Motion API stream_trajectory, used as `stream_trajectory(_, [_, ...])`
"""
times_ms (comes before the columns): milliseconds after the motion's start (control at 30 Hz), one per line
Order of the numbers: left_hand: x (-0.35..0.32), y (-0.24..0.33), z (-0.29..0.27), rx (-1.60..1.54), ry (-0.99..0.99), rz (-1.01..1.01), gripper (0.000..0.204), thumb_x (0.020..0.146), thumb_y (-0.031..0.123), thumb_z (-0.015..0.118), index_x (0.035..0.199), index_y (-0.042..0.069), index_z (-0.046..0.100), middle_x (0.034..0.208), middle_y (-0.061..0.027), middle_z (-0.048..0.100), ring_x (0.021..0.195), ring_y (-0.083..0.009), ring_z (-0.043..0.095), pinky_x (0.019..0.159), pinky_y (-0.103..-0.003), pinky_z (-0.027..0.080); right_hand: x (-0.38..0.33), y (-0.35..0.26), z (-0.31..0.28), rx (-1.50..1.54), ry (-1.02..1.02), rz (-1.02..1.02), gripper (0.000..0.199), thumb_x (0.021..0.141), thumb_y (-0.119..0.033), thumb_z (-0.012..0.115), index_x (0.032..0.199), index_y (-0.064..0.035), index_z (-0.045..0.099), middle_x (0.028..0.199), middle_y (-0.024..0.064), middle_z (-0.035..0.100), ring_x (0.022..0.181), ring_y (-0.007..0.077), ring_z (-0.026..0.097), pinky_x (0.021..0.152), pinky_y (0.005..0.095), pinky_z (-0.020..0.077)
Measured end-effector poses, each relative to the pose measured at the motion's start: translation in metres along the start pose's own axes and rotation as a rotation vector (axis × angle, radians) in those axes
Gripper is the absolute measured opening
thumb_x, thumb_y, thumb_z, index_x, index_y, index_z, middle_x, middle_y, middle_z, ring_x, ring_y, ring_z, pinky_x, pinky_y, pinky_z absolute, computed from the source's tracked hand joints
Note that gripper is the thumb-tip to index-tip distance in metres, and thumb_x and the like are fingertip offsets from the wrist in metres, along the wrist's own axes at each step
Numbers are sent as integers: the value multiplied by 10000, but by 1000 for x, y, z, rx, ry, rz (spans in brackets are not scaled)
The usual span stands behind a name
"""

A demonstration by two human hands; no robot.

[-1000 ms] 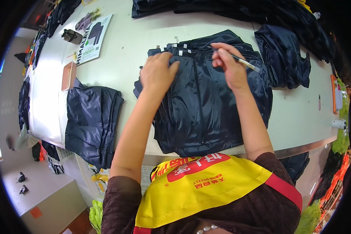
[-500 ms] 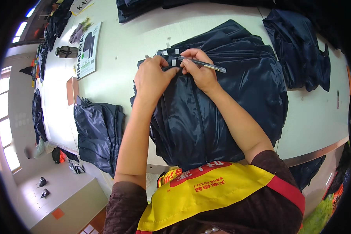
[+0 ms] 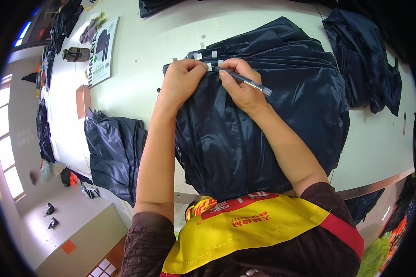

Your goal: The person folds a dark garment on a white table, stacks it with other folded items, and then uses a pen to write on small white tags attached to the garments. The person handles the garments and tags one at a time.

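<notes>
A stack of dark navy, shiny fabric pieces (image 3: 272, 120) lies in front of me, fanned out at its far edge. Small white tags (image 3: 214, 54) show along its upper left edge. My left hand (image 3: 181, 83) is closed there, thumb and fingertips pinching a white tag (image 3: 209, 67) at the fabric's edge. In my right hand (image 3: 245, 87) is a pen (image 3: 254, 84) with a dark barrel, tilted, its tip pointing left, close to that tag. Whether the tip touches the tag is too small to tell.
More dark fabric lies at the right (image 3: 363, 60) and in a smaller pile (image 3: 114, 147) at the left. Farther left on the white table (image 3: 138, 41) are a printed card (image 3: 104, 53), a bottle (image 3: 76, 54) and a brown box (image 3: 83, 101). A thin pen-like stick (image 3: 404, 123) lies far right.
My fingers have drawn apart a little, and the pen now points at the tag under my left fingertips. The whole view has shifted slightly.
</notes>
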State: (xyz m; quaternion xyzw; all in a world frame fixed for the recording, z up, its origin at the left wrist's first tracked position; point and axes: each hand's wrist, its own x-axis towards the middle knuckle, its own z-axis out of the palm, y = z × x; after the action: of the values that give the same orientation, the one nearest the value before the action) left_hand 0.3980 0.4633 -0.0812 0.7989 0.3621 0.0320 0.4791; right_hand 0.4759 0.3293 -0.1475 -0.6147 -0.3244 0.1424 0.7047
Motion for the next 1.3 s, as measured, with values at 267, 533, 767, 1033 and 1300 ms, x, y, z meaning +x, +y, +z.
stream_trajectory(267, [-1, -4, 3, -49, 32, -9, 225, 824, 170, 609, 896, -30, 683, 773, -42, 636, 699, -95, 564, 654, -217, 457, 0, 0, 1, -68, -39, -32, 167, 809, -134, 627, 927, -28, 577, 764, 100, 613, 652, 190, 613, 604, 274, 483])
stream_trajectory(533, [-1, -7, 2, -104, 20, -25, 222, 829, 175, 608, 901, -21, 682, 775, -36, 634, 699, -87, 560, 651, -207, 454, 1, 1, 2, -108, -40, -68, 179, 808, -142, 628, 930, -22, 578, 788, 110, 619, 690, 218, 627, 627, 283, 493])
stream_trajectory(767, [-2, -5, 5, -114, 51, -8, 238, 808, 168, 592, 862, -49, 672, 729, -59, 635, 685, -110, 563, 649, -239, 452, 0, 2, 0, -63, -53, -34, 181, 808, -142, 628, 932, -20, 578, 785, 113, 619, 686, 215, 624, 634, 282, 493])
stream_trajectory(1033, [-3, -8, 5, -87, 68, 10, 248, 809, 179, 598, 877, -49, 667, 718, -63, 630, 695, -108, 562, 662, -242, 454, -1, 3, 0, 9, -41, 45, 139, 831, -124, 610, 923, -25, 578, 758, 53, 608, 655, 100, 575, 606, 234, 463])
stream_trajectory(1300, [-51, 36, 14, 561, 96, 620, 201, 741, 152, 682, 911, 47, 673, 844, -111, 660, 780, -273, 631, 674, -345, 493, 13, -6, -21, 686, 238, 165, 137, 890, -87, 546, 1004, -12, 540, 764, 63, 582, 574, 28, 445, 485, 181, 376])
